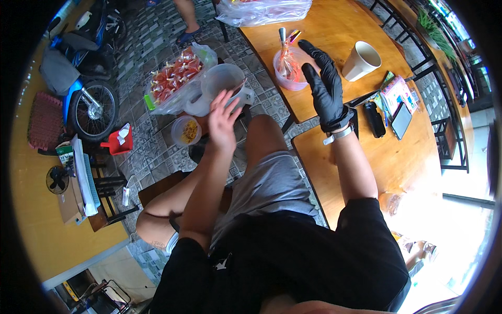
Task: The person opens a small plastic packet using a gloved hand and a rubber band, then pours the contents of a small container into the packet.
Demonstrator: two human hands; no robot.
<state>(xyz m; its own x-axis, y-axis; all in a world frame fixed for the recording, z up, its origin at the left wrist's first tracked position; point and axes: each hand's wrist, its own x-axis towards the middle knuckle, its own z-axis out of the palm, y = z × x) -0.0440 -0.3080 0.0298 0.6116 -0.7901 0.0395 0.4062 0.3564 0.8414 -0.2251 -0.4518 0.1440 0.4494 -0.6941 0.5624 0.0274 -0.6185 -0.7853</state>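
Note:
My left hand [224, 123] is bare, fingers spread, in front of a translucent plastic pitcher [210, 84]; I cannot tell whether it touches it. A reddish utensil [240, 85] leans inside the pitcher. My right hand [326, 84] wears a black glove and holds nothing, its thumb and fingers apart beside a round plastic tub [279, 76] on the wooden table. Inside the tub are a clear bag with red-orange contents [289, 64] and an upright utensil handle [282, 35]. Left of the pitcher, a clear bag [166, 105] holds several tied packets of red sauce [176, 76]. Yellow rubber bands [190, 132] lie in a small tub [176, 131].
On the wooden tables [321, 157] are a beige cup [361, 62], a black case [373, 119], a phone [401, 121] and a plastic bag [266, 13]. A red dustpan [121, 141] and a blue motorbike [74, 86] stand left. Another person's foot [190, 33] is at the top.

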